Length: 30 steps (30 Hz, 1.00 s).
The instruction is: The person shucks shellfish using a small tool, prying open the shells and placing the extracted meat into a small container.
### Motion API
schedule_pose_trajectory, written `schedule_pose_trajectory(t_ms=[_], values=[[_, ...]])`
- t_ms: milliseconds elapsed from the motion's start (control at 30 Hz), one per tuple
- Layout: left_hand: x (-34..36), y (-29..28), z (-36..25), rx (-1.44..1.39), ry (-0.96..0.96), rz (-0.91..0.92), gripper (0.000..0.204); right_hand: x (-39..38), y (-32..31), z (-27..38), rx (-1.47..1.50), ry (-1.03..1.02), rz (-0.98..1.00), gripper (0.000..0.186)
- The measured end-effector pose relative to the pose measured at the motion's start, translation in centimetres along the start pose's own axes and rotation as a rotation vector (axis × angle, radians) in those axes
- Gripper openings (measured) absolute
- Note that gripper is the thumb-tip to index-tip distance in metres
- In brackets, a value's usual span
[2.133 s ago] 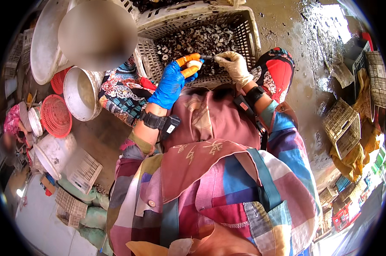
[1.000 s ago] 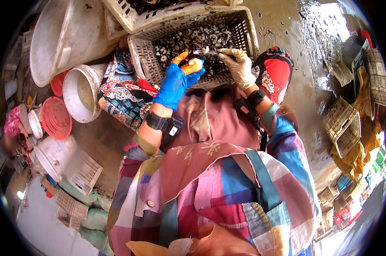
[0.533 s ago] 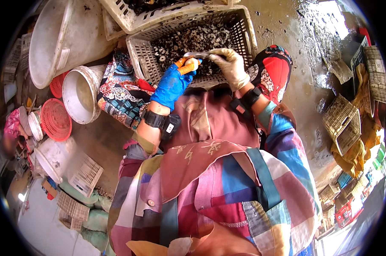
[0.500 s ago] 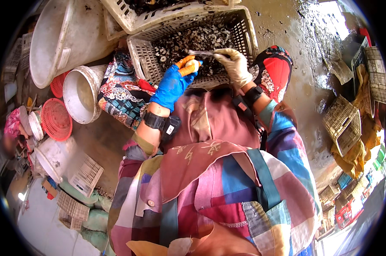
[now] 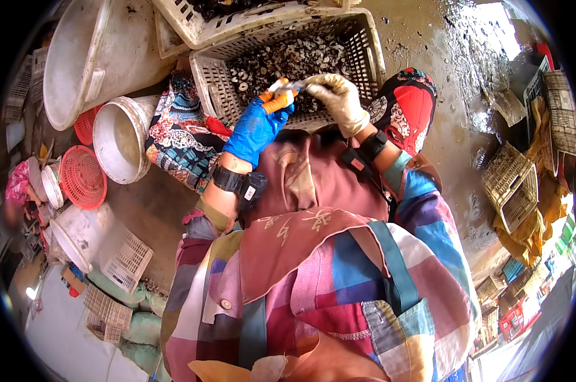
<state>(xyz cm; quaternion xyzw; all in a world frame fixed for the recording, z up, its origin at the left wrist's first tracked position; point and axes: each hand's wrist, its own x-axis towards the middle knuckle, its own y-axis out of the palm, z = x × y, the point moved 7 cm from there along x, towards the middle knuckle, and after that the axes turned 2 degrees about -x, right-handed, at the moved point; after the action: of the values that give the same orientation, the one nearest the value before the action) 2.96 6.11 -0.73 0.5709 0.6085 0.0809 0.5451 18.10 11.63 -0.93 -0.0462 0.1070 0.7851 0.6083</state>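
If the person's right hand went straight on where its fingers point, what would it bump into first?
Probably the left hand, at its orange-covered fingers, though depth between them is hard to judge here.

The left glove [image 5: 253, 132] is blue with orange fingers [image 5: 278, 102], the right glove [image 5: 344, 107] cream. The basket [image 5: 213, 83] is off-white, its small pieces [image 5: 288, 57] mottled black and white. The apron [image 5: 342, 181] is maroon, the shirt [image 5: 428, 274] multicoloured check, the trousers [image 5: 183, 137] brightly patterned.
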Motion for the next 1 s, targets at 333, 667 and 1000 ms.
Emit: schedule_pose_trajectory(t_ms=[333, 667, 1000], values=[[-0.3, 0.1, -0.2, 0.097, -0.004, 0.023, 0.029, 0.7, -1.6, -0.7, -0.111, 0.111, -0.02, 0.014], [-0.7, 0.2, -0.6, 0.248, 0.064, -0.044, 0.06, 0.4, -1.6, -0.9, -0.108, 0.161, 0.041, 0.014], [-0.9, 1.1, -2.1, 0.596, 0.25, -0.077, 0.088, -0.1, 0.0, 0.9, 0.106, 0.14, 0.064, 0.013]])
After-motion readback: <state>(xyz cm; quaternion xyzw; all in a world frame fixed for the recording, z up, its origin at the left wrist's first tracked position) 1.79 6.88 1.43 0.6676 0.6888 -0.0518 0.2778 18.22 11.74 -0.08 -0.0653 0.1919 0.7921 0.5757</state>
